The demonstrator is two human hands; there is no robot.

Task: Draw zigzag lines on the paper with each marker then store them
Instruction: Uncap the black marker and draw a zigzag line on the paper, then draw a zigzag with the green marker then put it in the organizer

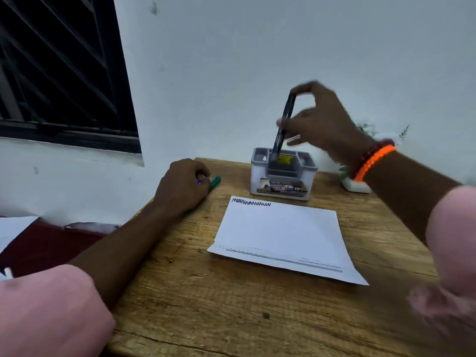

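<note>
On the near part of the wooden table [180, 292] a sheet of paper [280, 235] is laid, with one dark zigzag line [251, 202] drawn along its far edge. Further left, a green marker [215, 182] is gripped in the curled fingers of the left hand [184, 188], which rests on the table. Beyond the paper, a dark marker [283, 126] is pinched by the right hand [322, 119], its lower end entering the grey organizer box [283, 173]. For this storing step, the marker is best kept nearly upright and lowered into a compartment before being released, so the light box is not tipped. A white wall [257, 47] stands behind, and a barred window [56, 73] is seen far left.
</note>
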